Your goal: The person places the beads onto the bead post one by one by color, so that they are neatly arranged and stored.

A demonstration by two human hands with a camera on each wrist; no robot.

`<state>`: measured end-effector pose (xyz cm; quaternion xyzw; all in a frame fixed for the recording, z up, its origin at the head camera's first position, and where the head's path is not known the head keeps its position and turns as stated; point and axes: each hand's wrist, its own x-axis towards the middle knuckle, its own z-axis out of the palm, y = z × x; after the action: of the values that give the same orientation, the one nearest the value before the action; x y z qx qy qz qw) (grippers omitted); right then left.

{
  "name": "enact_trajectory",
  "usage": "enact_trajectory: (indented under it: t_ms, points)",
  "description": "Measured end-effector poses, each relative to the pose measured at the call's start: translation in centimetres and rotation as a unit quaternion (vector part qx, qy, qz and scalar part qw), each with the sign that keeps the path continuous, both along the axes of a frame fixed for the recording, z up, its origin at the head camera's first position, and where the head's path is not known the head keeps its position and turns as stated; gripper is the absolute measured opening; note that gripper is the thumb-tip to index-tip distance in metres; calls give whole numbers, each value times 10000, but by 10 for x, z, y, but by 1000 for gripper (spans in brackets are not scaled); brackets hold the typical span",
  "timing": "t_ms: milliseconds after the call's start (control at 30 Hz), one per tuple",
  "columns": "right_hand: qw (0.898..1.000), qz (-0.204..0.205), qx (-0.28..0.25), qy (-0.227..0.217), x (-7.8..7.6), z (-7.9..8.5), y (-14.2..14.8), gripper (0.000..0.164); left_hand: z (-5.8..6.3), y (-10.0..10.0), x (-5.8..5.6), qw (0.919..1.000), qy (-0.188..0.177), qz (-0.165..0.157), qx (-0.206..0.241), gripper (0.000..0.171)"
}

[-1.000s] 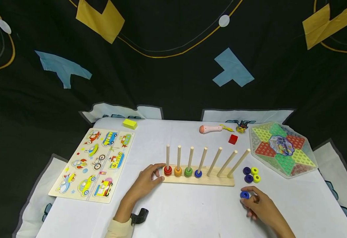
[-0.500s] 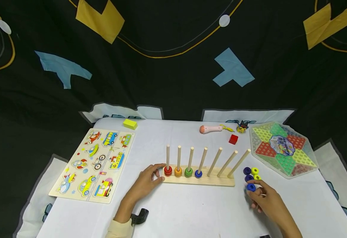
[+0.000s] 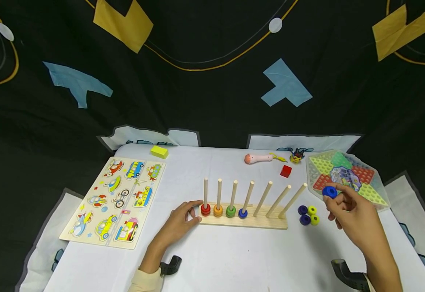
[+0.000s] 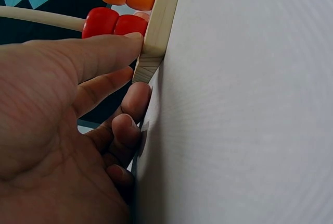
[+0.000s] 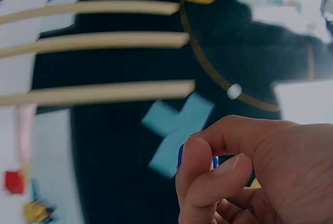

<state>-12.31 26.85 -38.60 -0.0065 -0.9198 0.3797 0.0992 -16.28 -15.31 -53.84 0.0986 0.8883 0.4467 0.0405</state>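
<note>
Blue ring (image 3: 329,192) pinched between your right hand's (image 3: 356,215) thumb and index fingertips, the tips at its edge. Half a second ago it was beside the four loose rings (image 3: 305,220); now it has risen in front of the game box (image 3: 343,174), seemingly free to carry. Your left hand (image 3: 179,221) keeps its fingers clamped on the wooden stand's (image 3: 246,222) left end.

Right hand (image 3: 358,215) and blue ring (image 3: 329,192) raised; hexagonal board (image 3: 343,175) now partly covered.
</note>
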Motion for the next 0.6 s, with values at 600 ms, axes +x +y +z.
enact_trajectory:
  t_ms: [600]
  points:
    - [9734, 2126, -735, -438, -27, 42, -110, 31, -1, 0, -1, 10000, -78, 35, -45, 47]
